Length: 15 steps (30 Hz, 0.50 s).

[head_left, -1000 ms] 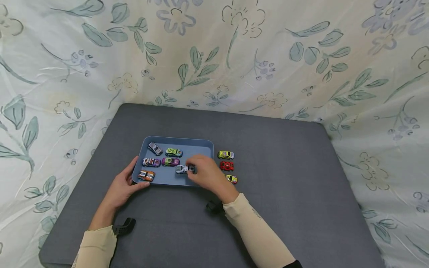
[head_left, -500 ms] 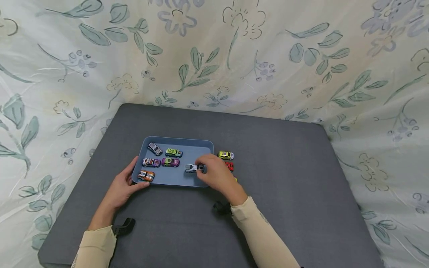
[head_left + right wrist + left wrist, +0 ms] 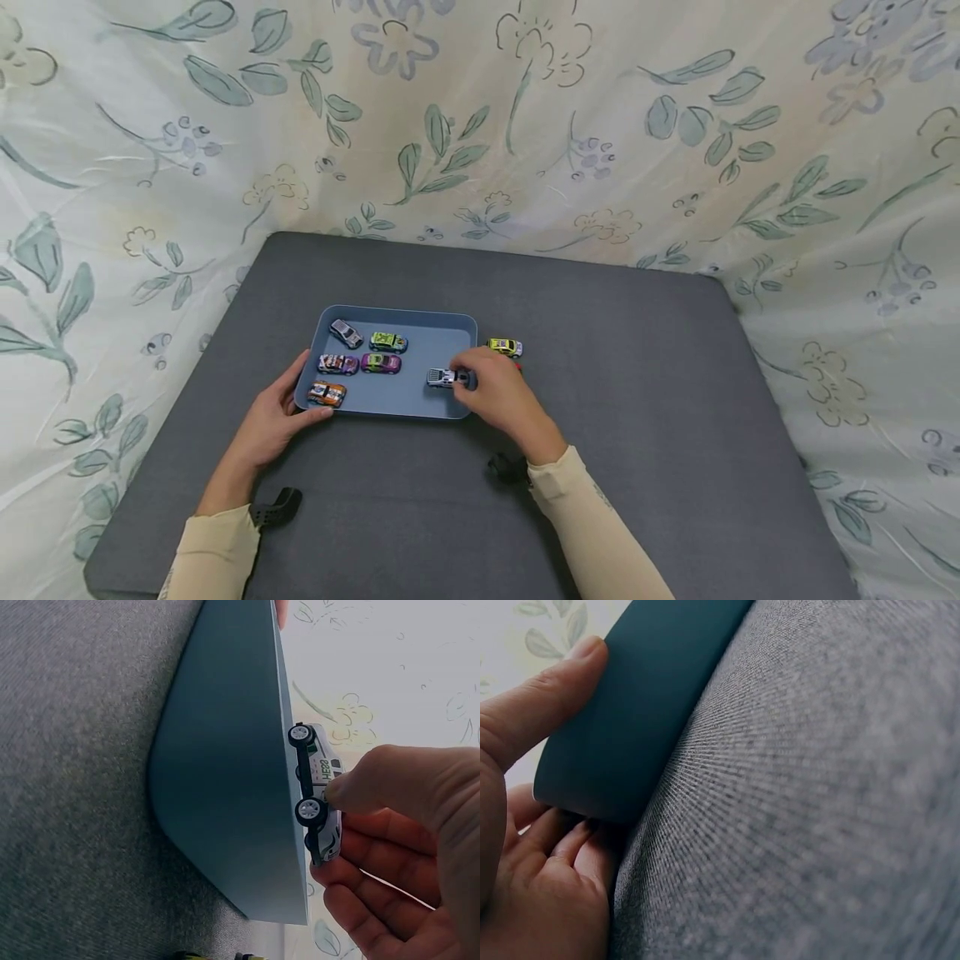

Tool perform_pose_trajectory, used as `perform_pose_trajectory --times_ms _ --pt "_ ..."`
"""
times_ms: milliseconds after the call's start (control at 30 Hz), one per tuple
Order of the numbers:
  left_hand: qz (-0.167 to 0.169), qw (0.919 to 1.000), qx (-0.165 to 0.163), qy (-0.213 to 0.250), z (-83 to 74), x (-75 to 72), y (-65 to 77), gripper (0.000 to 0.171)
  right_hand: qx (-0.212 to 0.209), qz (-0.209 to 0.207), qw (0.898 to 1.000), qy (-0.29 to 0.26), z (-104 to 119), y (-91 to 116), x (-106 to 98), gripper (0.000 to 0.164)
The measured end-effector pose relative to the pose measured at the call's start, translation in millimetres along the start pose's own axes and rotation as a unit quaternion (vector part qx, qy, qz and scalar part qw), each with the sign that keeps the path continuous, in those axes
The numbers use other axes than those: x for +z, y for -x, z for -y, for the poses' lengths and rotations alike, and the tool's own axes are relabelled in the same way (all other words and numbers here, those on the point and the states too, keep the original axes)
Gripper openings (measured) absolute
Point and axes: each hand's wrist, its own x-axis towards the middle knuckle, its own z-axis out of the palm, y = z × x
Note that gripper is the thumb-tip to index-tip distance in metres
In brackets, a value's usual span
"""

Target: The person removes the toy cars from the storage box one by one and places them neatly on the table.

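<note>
My right hand (image 3: 504, 400) pinches a white toy pickup truck (image 3: 321, 772) between thumb and fingers. In the right wrist view the truck is up at the height of the tray's rim, wheels toward the tray. The blue-grey tray (image 3: 442, 327) stands on the table, and my left hand (image 3: 272, 421) holds its near left corner. The thumb (image 3: 570, 682) lies against the tray's front wall, the other fingers around its left end. Inside the tray are several toy cars: a silver one (image 3: 346, 333), a green one (image 3: 388, 342), a purple one (image 3: 381, 363) and an orange one (image 3: 327, 393) among them.
Right of the tray a yellow toy car (image 3: 505, 347) stands on the dark grey table (image 3: 637, 433). A red car behind my right hand is almost wholly hidden. A flowered cloth (image 3: 450, 108) hangs behind the table.
My right hand has moved to the right with the white pickup truck, from the tray's middle toward its right end. It now covers most of the red car. My left hand stays put.
</note>
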Motion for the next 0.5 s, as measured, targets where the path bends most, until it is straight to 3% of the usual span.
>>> perform_pose_trajectory --times_ms 500 --pt "0.001 0.9996 0.004 0.029 3.1 -2.1 -0.4 0.107 -0.005 -0.016 1.0 0.001 -7.1 9.7 -7.6 0.021"
